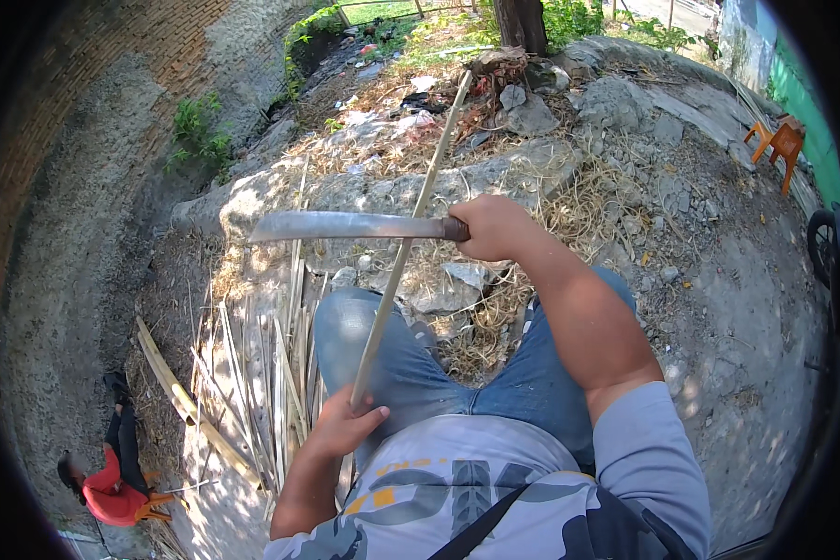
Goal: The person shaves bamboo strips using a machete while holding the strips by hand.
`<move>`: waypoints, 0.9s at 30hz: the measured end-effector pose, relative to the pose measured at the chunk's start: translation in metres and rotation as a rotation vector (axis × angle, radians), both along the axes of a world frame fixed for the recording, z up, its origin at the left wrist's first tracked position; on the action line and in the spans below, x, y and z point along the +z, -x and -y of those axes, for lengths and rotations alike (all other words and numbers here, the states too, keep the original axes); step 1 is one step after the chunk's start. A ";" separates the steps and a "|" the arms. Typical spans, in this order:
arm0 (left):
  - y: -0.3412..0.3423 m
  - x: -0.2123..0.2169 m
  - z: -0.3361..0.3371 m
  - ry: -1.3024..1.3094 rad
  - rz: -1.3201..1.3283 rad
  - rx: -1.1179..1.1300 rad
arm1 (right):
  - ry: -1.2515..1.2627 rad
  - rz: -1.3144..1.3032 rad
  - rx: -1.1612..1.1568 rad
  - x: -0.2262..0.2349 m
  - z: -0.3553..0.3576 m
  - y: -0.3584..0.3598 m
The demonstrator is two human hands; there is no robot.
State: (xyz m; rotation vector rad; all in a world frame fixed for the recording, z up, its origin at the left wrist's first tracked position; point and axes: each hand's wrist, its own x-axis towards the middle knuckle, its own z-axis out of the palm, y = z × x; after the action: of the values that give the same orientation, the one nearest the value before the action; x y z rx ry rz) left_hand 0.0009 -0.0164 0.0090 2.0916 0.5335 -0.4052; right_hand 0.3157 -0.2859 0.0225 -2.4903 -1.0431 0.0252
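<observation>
My right hand is closed round the dark handle of a machete. Its broad grey blade points left, lying level across a long bamboo strip. Whether the blade touches the strip, I cannot tell. The strip slants up and away from my lap toward the tree stump, its near end in my left hand. That hand's fingers are wrapped round it, thumb out to the right. Both of my jeans-clad knees are spread beneath the strip.
Split bamboo strips lie in a heap at my left, beside thicker bamboo pieces. Pale shavings cover the ground ahead, near broken concrete. A person in red sits at the lower left. An orange chair stands far right.
</observation>
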 end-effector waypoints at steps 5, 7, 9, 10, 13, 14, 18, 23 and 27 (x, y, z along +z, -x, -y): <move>0.003 -0.006 -0.003 0.003 0.032 -0.034 | -0.126 -0.194 -0.246 0.002 0.021 -0.013; 0.005 -0.009 -0.003 0.010 0.020 -0.051 | -0.098 -0.132 -0.233 0.001 0.019 -0.011; 0.008 -0.009 0.001 0.091 0.044 0.039 | -0.074 -0.072 -0.217 0.005 0.012 -0.004; 0.008 -0.007 0.001 0.089 0.043 0.042 | 0.006 -0.091 -0.167 0.013 0.008 0.003; 0.007 -0.005 0.001 0.045 0.040 0.028 | 0.140 -0.095 -0.060 0.023 -0.008 0.021; 0.008 -0.008 -0.001 0.043 0.042 0.020 | 0.196 -0.079 -0.005 0.024 -0.013 0.024; 0.012 -0.015 -0.004 0.062 0.039 0.020 | 0.162 0.088 0.170 0.014 -0.018 0.028; 0.003 -0.006 0.003 -0.015 0.029 -0.010 | 0.121 0.050 0.141 0.017 -0.012 0.028; -0.001 -0.010 0.002 0.043 0.085 -0.022 | 0.126 0.017 0.042 0.019 -0.011 0.023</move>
State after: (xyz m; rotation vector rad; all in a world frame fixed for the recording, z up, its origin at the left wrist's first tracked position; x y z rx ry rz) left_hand 0.0019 -0.0181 -0.0009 2.0646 0.4479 -0.3360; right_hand 0.2927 -0.2752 0.0414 -2.5852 -1.1328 0.0850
